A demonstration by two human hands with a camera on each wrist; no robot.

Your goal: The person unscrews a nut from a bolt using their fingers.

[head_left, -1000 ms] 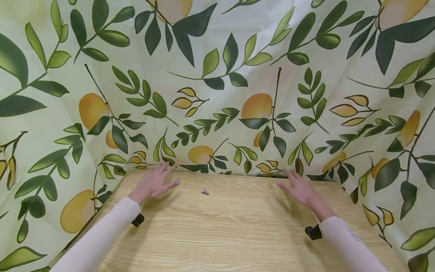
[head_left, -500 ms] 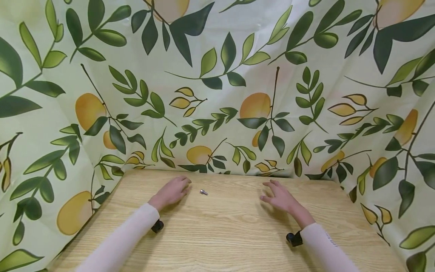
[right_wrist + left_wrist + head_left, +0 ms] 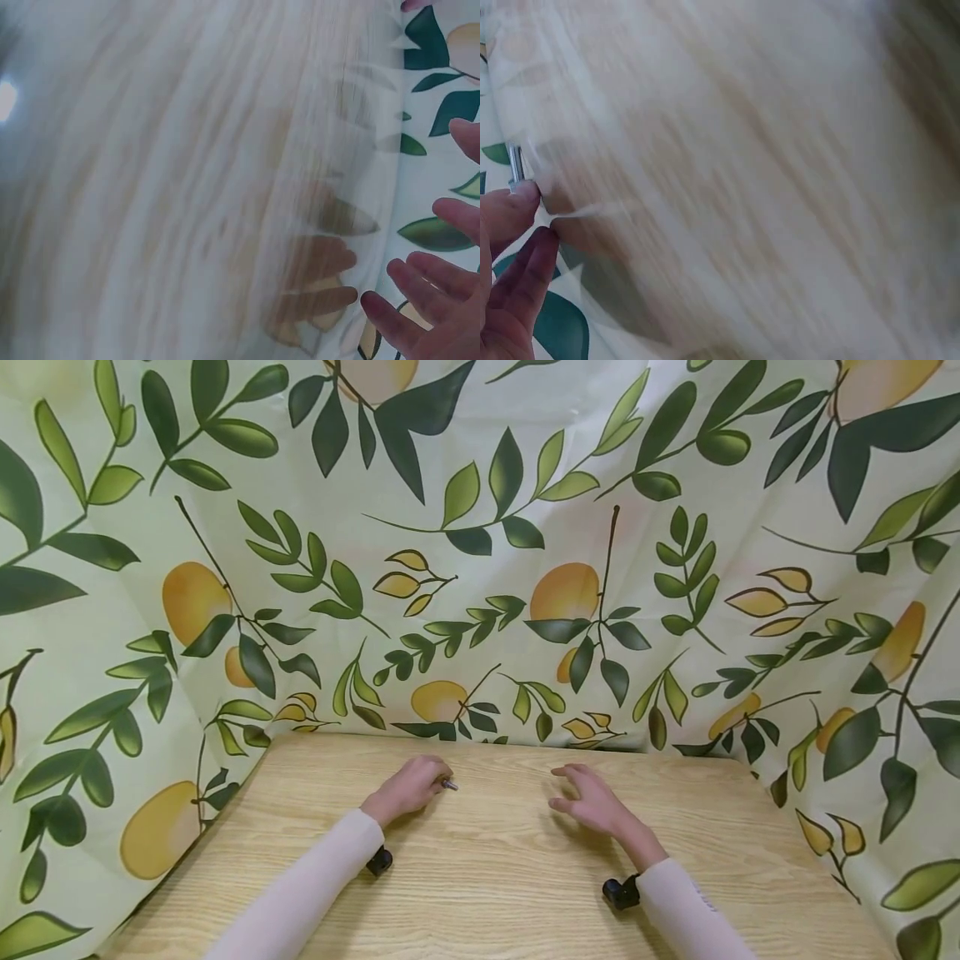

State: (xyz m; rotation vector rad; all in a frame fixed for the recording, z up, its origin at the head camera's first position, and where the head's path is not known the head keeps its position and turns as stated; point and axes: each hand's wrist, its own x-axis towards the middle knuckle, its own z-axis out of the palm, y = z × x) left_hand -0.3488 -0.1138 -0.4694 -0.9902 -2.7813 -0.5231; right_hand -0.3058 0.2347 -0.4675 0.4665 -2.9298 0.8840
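A small silver metal bolt (image 3: 450, 784) lies toward the back of the wooden table, left of centre. My left hand (image 3: 411, 783) reaches over from the left, its fingers curled down and pinching the head end. In the left wrist view, the thumb tip overlaps the near end of the bolt (image 3: 516, 161), while the shank sticks out beyond it. The other fingers bend below, slightly apart from the thumb. My right hand (image 3: 592, 802) hovers over the table to the right, fingers spread and slightly bent, holding nothing.
The light wood table (image 3: 480, 877) ends at the back against a hanging cloth (image 3: 480, 568) printed with leaves and orange fruit, which also closes in both sides. A black wrist camera (image 3: 380, 861) sits under the left sleeve and another black camera (image 3: 622, 893) under the right.
Both hands have moved inward from the far corners. The left has gone right to the bolt, its straight fingers now curled; the right has come left toward the middle. The bolt stays in place.
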